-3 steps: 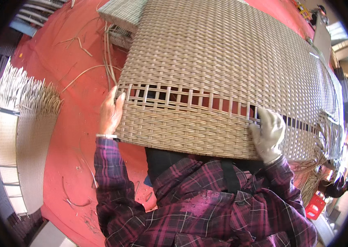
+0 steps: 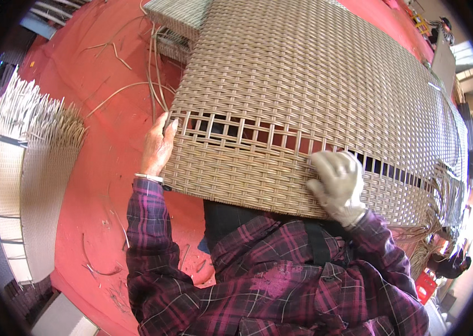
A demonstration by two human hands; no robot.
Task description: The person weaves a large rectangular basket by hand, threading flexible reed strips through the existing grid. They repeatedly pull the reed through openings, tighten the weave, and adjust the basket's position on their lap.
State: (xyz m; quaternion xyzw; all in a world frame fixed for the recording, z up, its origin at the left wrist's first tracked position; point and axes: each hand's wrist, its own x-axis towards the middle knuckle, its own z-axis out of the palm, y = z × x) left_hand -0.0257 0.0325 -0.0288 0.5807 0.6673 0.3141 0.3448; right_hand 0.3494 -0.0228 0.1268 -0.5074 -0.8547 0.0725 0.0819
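Note:
A large brown woven wicker panel lies across in front of me. A row of gaps crosses it, where bare upright strips and dark or red ground show through. At its left edge my left hand, bare with a pale band at the wrist, is closed on the panel, thumb on top and the other fingers partly hidden. My right hand, in a light grey glove, rests over the lower woven band beside the gaps. Its thumb stands apart from the bent fingers, and I see nothing held in it.
Red sheeting covers the floor, with loose wicker strands and scraps on it. Another woven piece with frayed ends stands at left. Loose strand ends hang at the panel's right end. A red crate sits at lower right.
My right hand has slid left along the gap row, its fingers lifting out of the opening. The panel and my left hand sit slightly further right in view.

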